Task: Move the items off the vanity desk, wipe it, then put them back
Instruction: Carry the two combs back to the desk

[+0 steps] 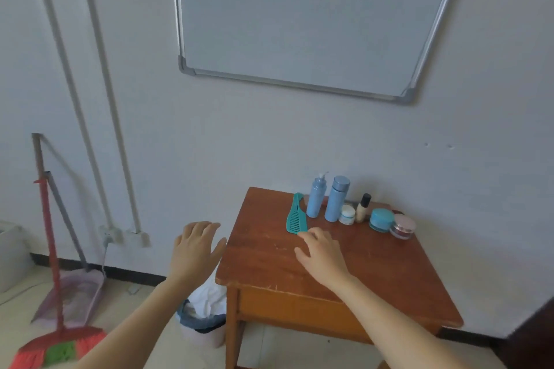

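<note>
Two bare hands reach forward from the bottom of the view. The left hand [196, 252] hangs in the air just beside the left edge of the desk, with its fingers straight and spread, and it holds nothing. The right hand [322, 252] is over the brown wooden vanity desk [374, 272], palm down, with its fingers loose and open. Its fingertips are right at the near end of the flat teal plastic comb [295, 216]. I cannot tell if they touch it.

Down on the floor by the desk's left leg is a small bin with a white bag [204, 320]. Farther left, a red and green broom [57, 344] and a pale dustpan [72, 299] lean on the wall.

All the little things stand at the back of the desk, near the wall. Just right of the comb is a tall light blue pump bottle [316, 201], then a tall light blue bottle with a round cap [335, 201]. Next come a small white jar [347, 214], a thin cream bottle with a black cap [363, 208], a round teal jar [381, 219] and a round jar with a pink lid [402, 226].

High on the wall behind hangs a big whiteboard with a grey frame [299, 18].
</note>
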The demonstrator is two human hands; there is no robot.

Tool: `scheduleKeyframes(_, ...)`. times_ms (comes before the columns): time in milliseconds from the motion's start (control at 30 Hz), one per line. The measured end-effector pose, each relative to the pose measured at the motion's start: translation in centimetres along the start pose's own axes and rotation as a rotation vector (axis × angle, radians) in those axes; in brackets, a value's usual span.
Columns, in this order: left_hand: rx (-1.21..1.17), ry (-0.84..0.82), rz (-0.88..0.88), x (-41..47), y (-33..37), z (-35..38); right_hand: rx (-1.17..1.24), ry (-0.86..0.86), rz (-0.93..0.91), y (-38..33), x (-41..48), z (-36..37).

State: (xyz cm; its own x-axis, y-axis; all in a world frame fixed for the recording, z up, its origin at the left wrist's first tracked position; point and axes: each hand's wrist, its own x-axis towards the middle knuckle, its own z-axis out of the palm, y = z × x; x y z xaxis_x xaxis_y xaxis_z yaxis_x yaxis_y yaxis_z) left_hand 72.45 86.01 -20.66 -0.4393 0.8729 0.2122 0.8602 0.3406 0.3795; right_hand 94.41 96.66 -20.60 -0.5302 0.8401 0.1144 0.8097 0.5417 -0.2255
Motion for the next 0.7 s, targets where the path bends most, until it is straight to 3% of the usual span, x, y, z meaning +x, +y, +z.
scheduleKeyframes(200, -0.017, -0.2, 0.081, 4.3, 1.3, 6.2, 0.059, -0.112, 0.216, 3.6, 1.5, 4.0)
scheduleKeyframes(367, -0.002, -0.276, 0.103, 9.1, 4.4, 11.0, 0.065, -0.101, 0.265, 8.0, 6.4, 4.0)
scheduleKeyframes(567, 0.039, -0.362, 0.021, 16.0, 7.8, 15.8, 0.138, -0.158, 0.314, 11.9, 15.1, 5.5)
scheduleKeyframes(700, 0.054, -0.388, -0.028, 19.6, 8.3, 17.8, 0.162, -0.311, 0.35, 12.5, 19.0, 7.7)
